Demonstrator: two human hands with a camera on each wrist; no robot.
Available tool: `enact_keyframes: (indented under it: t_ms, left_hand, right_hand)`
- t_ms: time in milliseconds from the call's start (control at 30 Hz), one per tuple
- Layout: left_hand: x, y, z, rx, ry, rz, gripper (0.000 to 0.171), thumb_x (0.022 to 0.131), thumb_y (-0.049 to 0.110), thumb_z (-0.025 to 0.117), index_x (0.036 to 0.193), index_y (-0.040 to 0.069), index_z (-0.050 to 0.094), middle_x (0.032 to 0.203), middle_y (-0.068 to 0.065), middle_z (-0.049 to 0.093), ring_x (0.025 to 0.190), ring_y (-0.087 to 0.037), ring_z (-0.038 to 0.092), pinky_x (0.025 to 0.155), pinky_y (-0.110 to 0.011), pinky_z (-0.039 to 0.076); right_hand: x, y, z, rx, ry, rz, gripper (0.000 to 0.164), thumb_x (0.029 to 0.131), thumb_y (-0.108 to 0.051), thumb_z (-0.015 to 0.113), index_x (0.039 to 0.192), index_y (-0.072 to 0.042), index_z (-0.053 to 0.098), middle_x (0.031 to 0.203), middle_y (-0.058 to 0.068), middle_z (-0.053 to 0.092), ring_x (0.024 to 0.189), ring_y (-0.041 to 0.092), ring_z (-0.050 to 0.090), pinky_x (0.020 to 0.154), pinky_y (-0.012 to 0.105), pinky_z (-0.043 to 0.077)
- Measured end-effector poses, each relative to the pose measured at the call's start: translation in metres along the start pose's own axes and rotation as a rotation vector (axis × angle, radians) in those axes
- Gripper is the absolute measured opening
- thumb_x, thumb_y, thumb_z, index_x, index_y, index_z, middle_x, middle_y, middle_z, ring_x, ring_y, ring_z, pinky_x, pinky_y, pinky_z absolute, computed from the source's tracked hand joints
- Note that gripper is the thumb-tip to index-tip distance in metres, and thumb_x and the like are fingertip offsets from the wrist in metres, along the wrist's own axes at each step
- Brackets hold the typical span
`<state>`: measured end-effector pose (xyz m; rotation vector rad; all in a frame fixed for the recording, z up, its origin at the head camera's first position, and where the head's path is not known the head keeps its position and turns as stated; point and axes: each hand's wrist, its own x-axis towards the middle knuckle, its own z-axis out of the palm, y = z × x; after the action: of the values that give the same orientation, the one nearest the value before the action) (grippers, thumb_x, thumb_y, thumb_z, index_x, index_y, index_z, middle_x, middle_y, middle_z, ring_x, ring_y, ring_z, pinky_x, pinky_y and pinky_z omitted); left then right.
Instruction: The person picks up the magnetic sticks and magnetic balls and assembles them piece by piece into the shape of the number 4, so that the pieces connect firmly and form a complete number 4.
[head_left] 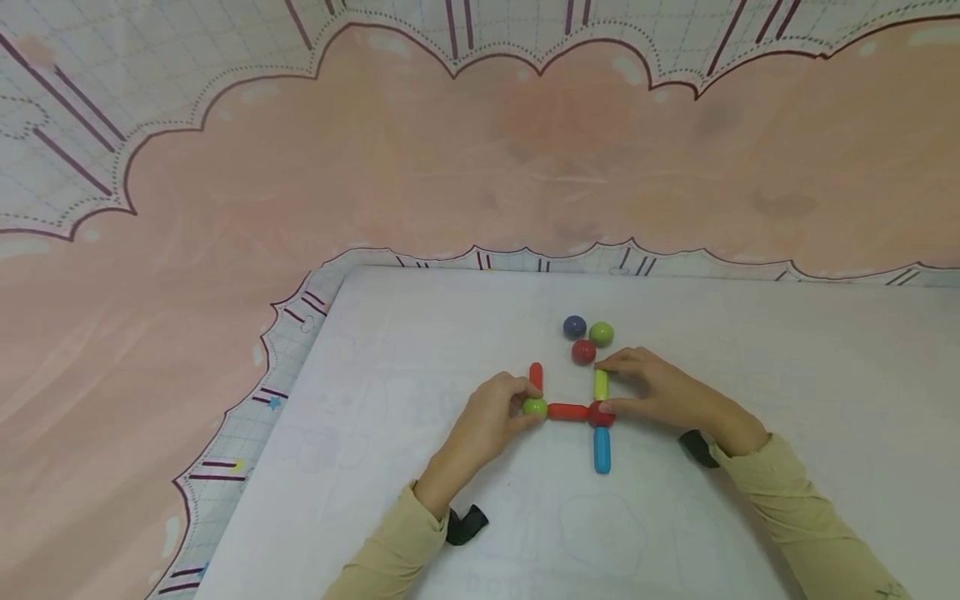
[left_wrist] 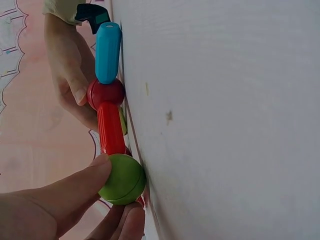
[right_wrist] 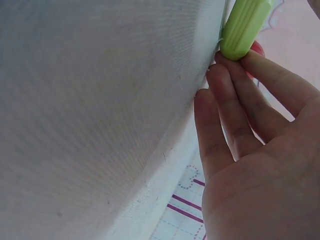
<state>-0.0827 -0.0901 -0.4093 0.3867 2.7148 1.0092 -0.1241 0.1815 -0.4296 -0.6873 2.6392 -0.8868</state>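
White tabletop (head_left: 360,358), head view: the left hand (head_left: 491,414) pinches a green ball (head_left: 534,407), linked by a red stick (head_left: 567,412) to a red ball (head_left: 597,417); the right hand (head_left: 663,392) grips a yellow stick (head_left: 602,386). Left wrist view: a blue stick (left_wrist: 108,54) adjoins the red ball. Right wrist view: fingertips (right_wrist: 229,64) touch the yellow stick.

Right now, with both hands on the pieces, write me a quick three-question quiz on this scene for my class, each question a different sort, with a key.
1. Multiple choice: what colour is the ball in the left hand's grip?
A) blue
B) green
C) red

2. Fill the gap: a ____ connecting rod runs from it to the red ball that also has the blue rod attached.

3. True or false: the three loose balls in the head view are all different colours.

Key:
1. B
2. red
3. True: dark blue, green and red.
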Motion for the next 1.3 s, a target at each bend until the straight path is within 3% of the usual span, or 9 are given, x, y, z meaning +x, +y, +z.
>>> enact_keyframes:
  t_ms: [933, 1167, 1300]
  left_hand:
    - [-0.001, 0.0, -0.002, -0.053, 0.008, 0.001, 0.028, 0.082, 0.012, 0.081, 0.109, 0.008, 0.074, 0.092, 0.0, 0.063, 0.083, -0.012, 0.057, 0.073, -0.022, 0.05]
    - [-0.001, 0.0, -0.002, -0.051, 0.012, 0.001, 0.028, 0.082, 0.012, 0.081, 0.109, 0.008, 0.074, 0.092, 0.0, 0.062, 0.083, -0.012, 0.057, 0.074, -0.022, 0.05]
    - [-0.001, 0.001, -0.002, -0.055, 0.007, 0.002, 0.028, 0.082, 0.012, 0.081, 0.109, 0.008, 0.074, 0.093, -0.001, 0.063, 0.083, -0.012, 0.058, 0.074, -0.022, 0.051]
  right_hand:
    - [0.0, -0.006, -0.003, -0.022, 0.0, -0.028, 0.066, 0.083, -0.047, 0.078, 0.134, -0.01, 0.06, 0.136, 0.009, 0.057, 0.129, 0.031, 0.048, 0.105, 0.055, 0.045]
    - [0.003, -0.014, -0.009, -0.076, 0.034, -0.066, 0.056, 0.084, -0.033, 0.08, 0.131, -0.009, 0.061, 0.129, 0.008, 0.06, 0.12, 0.027, 0.055, 0.103, 0.051, 0.048]
    - [0.005, -0.018, -0.013, -0.095, 0.061, -0.039, 0.057, 0.086, -0.026, 0.079, 0.135, -0.008, 0.057, 0.129, 0.011, 0.058, 0.119, 0.029, 0.056, 0.101, 0.051, 0.049]
